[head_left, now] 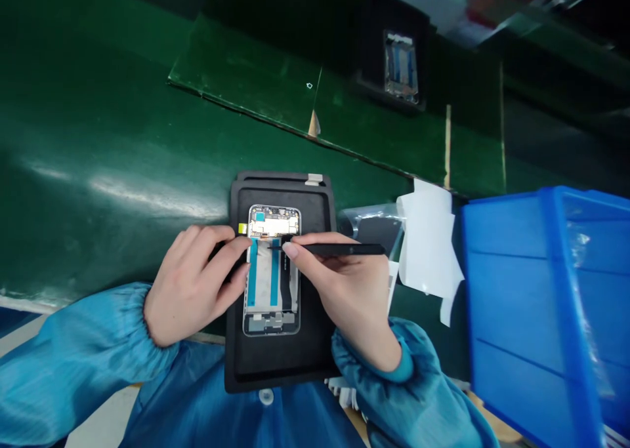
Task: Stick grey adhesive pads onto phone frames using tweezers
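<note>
An opened smartphone [263,274] lies in a black tray [315,343], its circuit board showing at the top and two blue strips running down its middle. My left hand [194,281] has its thumb and index fingertip against the phone's left edge, holding it steady. In my right hand [347,281] are slim black tweezers [349,249], pinched between thumb and fingers. Their thin tip points left, over the phone just below the board; whether it touches is too small to tell. A black flex cable [286,281] runs down beside the right blue strip.
Another opened phone [401,67] lies in a black tray [369,87] at the back. White paper [426,238] and clear plastic [371,215] lie right of the working tray. A blue bin [512,290] stands at the far right. A raised green board edge [246,109] crosses the table.
</note>
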The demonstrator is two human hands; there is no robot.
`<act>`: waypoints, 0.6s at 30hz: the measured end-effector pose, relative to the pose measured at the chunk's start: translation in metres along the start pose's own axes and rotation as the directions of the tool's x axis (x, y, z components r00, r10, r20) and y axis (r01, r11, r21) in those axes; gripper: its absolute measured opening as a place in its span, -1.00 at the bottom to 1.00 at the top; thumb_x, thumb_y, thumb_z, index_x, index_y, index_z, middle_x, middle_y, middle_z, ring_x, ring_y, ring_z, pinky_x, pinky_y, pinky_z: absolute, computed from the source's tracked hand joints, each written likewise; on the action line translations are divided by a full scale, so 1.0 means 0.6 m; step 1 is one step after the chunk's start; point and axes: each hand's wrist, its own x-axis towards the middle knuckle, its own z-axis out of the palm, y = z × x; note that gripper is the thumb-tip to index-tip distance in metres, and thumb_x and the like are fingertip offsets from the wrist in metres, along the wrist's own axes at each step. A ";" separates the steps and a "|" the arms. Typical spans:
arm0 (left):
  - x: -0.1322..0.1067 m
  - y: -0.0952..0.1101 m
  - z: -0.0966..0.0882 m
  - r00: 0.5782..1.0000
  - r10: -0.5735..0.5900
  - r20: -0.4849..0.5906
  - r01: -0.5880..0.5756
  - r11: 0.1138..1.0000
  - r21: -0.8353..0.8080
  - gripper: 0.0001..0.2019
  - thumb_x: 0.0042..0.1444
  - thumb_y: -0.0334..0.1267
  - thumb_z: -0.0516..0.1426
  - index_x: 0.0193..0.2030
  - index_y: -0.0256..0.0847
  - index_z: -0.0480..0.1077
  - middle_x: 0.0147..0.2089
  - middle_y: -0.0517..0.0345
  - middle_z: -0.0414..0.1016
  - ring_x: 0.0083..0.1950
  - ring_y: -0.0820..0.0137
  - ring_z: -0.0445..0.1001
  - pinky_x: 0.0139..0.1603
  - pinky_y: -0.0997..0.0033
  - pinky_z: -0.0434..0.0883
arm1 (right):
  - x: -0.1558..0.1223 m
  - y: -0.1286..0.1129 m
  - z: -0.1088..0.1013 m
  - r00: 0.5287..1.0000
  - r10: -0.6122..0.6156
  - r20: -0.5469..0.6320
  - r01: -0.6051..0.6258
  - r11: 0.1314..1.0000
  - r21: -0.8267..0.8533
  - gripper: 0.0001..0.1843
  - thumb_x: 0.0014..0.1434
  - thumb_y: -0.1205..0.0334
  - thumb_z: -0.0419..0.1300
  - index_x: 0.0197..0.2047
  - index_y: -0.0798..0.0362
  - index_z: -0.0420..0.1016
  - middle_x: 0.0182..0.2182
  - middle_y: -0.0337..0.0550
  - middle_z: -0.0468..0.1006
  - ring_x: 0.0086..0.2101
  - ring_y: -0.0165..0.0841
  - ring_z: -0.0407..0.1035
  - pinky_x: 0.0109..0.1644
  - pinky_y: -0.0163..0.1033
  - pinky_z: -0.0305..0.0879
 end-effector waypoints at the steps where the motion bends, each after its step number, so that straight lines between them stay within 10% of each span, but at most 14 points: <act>1: 0.000 0.000 0.000 1.000 0.001 0.002 -0.001 1.000 -0.001 -0.71 0.23 -0.32 0.16 0.09 -0.31 0.41 -0.04 -0.11 0.42 -0.08 0.17 0.41 -0.11 0.15 0.41 | 0.000 0.001 0.000 1.000 0.002 -0.002 -0.002 1.000 0.002 -0.93 0.03 0.28 0.45 -0.39 0.01 0.65 -0.43 -0.23 0.71 -0.44 -0.29 0.61 -0.39 -0.29 0.62; 18: 0.001 -0.002 0.003 0.999 0.026 -0.026 -0.026 1.000 -0.004 -0.73 0.22 -0.33 0.18 0.04 -0.36 0.45 -0.06 -0.11 0.43 -0.12 0.18 0.40 -0.17 0.17 0.40 | 0.003 0.001 0.001 1.000 0.015 -0.020 -0.016 0.999 -0.043 -0.92 0.01 0.29 0.47 -0.38 0.01 0.67 -0.44 -0.24 0.71 -0.45 -0.31 0.60 -0.40 -0.30 0.60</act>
